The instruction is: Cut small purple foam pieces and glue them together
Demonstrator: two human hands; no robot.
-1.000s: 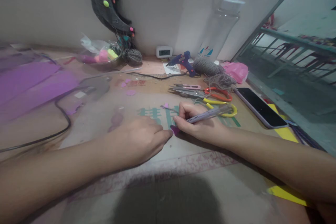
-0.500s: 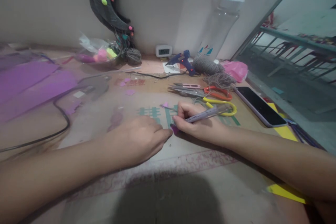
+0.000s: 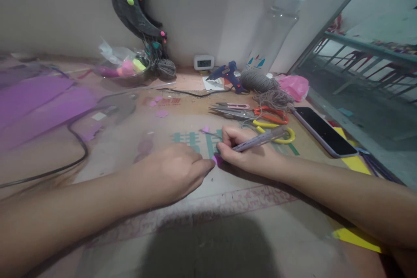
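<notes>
My right hand (image 3: 243, 150) is closed around a pale purple pen (image 3: 259, 140), held slanted in a writing grip with its tip end hidden by the fingers. Below that tip lies a small purple piece (image 3: 217, 159), apparently paper or felt. My left hand (image 3: 182, 167) is closed, its fingertips pressed to the left edge of the purple piece against the tabletop. Just beyond the hands lies a smaller pink-purple scrap (image 3: 206, 129). Behind my right hand are scissors with yellow handles (image 3: 288, 134), partly covered by the hand and pen.
Red-handled scissors (image 3: 272, 115), pink thread snips (image 3: 237, 106), a blue glue gun (image 3: 230, 77) and grey yarn (image 3: 259, 82) lie beyond. A phone (image 3: 325, 132) is at right, purple sheets (image 3: 35, 100) and a black cord (image 3: 85, 152) at left. A clear bottle (image 3: 272, 39) stands behind.
Slightly more of the purple piece shows between my hands, and the pen's end has shifted slightly. Both hands otherwise stay in place.
</notes>
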